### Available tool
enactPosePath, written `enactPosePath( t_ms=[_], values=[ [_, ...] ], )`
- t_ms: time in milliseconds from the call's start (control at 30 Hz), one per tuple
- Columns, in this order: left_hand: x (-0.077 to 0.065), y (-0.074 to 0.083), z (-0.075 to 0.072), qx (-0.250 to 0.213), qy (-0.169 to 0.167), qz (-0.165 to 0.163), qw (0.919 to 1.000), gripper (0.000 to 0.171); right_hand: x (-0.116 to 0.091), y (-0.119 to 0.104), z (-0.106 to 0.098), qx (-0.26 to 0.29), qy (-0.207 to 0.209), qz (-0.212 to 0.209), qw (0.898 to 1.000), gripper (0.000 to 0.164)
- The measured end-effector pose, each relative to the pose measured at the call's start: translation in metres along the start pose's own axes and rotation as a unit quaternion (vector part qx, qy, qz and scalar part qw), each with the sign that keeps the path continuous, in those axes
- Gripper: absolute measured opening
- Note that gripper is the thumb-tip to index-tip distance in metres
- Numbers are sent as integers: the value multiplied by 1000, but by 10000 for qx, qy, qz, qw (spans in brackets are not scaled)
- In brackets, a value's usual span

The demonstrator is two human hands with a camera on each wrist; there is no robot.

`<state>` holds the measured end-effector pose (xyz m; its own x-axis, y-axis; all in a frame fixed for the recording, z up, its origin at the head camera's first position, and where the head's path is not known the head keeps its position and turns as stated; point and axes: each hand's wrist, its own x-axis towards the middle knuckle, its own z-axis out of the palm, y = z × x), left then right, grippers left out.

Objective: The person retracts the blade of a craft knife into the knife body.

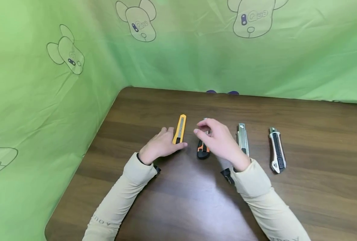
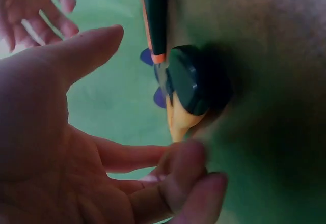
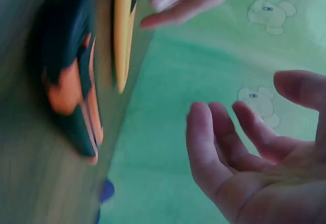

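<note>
A yellow box cutter lies on the table beside my left hand, whose thumb reaches across near its dark lower end. In the left wrist view that hand's fingers are spread and loosely bent, with the yellow cutter just beyond the fingertips. My right hand hovers over a black-and-orange box cutter, covering part of it. The right wrist view shows the fingers bent, thumb apart and nothing held, with the black-and-orange cutter off to the left.
A silver metal box cutter lies partly behind my right wrist. Farther right rests a white-and-black box cutter. Green cloth with printed mouse-like heads walls the back and left of the brown wooden table.
</note>
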<state>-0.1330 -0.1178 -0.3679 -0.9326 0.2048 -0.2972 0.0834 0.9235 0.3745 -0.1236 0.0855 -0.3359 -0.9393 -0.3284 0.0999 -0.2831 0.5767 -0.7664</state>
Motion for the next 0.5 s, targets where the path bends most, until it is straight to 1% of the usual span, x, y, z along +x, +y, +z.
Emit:
enactPosePath(
  t_ms=[133,300,400,500],
  values=[
    [1,-1,5,18,-50,23,10000,63,7,-6,20,55,-331,224,9992,36],
    [1,-1,10,55,-234,129,9996,61,13,-5,41,115,-613,632,9961,52],
    [1,-1,10,133,-243,198,9994,59,15,-3,51,176,-696,884,9935,56],
    [1,-1,8,232,-193,307,9991,54,14,-3,60,248,-658,1049,9920,60]
  ],
)
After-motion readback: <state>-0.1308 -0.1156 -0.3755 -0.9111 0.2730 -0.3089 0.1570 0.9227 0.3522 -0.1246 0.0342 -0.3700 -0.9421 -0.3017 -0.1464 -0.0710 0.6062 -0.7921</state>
